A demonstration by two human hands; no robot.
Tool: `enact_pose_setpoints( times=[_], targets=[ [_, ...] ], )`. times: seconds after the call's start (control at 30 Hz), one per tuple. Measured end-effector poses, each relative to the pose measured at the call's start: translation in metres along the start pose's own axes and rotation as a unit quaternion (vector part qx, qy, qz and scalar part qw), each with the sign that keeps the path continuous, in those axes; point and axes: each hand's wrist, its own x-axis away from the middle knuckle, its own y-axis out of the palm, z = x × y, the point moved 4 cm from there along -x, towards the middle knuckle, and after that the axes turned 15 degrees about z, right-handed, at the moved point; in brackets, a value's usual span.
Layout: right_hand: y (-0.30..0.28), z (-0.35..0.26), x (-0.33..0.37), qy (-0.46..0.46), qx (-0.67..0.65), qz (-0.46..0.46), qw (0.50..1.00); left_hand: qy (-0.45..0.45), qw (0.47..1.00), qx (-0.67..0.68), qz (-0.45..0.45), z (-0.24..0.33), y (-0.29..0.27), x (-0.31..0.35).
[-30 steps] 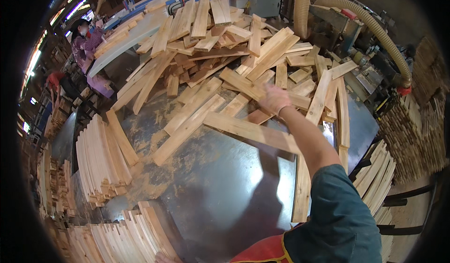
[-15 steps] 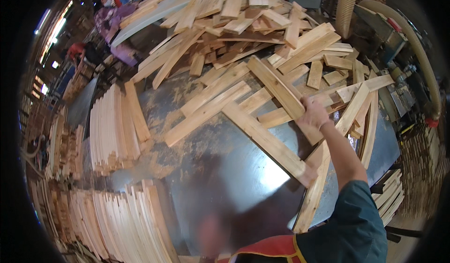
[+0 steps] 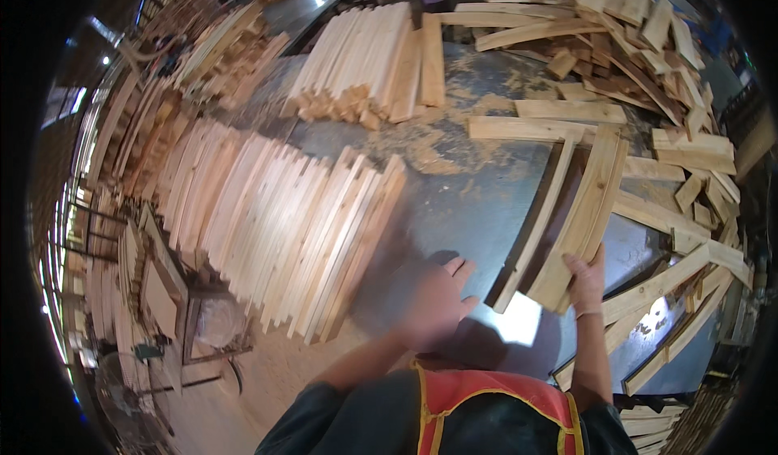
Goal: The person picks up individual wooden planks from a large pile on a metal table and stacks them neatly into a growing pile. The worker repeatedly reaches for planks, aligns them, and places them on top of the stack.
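Note:
My right hand (image 3: 586, 281) grips the near end of a pale wooden board (image 3: 582, 220), its thumb on top. The board is tilted, its far end pointing away toward other planks. Just left of it lies a narrower wooden strip (image 3: 537, 224), roughly parallel; whether the two touch I cannot tell. Over the table's near part, my left hand (image 3: 438, 303) is smeared by motion, but its fingers stretch out and apart with nothing in them. Close by on the left stands a long row of boards (image 3: 284, 236) packed on edge.
Under it all is a dark metal tabletop (image 3: 442, 212) dusted with sawdust. Another stack of boards (image 3: 356, 58) stands at the far side. A loose heap of planks (image 3: 624, 58) fills the far right, and crossed boards (image 3: 656, 293) lie to my right. A fan (image 3: 126, 398) is at lower left.
My view has swung left, bringing the board row nearer the middle. My right hand now holds a board close to me, clear of the pile. My left hand has come fully into view.

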Motion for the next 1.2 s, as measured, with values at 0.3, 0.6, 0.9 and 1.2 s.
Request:
enact_pose_setpoints(
  times=[0.3, 0.6, 0.9, 1.2],
  targets=[
    [0.122, 0.163, 0.214, 0.029, 0.347, -0.37, 0.861, -0.413, 0.903, 0.011, -0.115, -0.077, 0.021, -0.013],
    [-0.015, 0.003, 0.061, -0.318, 0.494, 0.076, 0.806, -0.182, 0.925, -0.33, -0.045, -0.173, -0.007, 0.085],
    [-0.147, 0.057, 0.017, 0.136, 0.282, 0.128, 0.941, -0.021, 0.943, -0.332, 0.027, -0.095, 0.043, 0.041],
    [-0.023, -0.106, -0.058, -0.061, 0.239, -0.067, 0.967, -0.051, 0.989, -0.132, -0.041, 0.022, 0.136, -0.023]
  ],
)
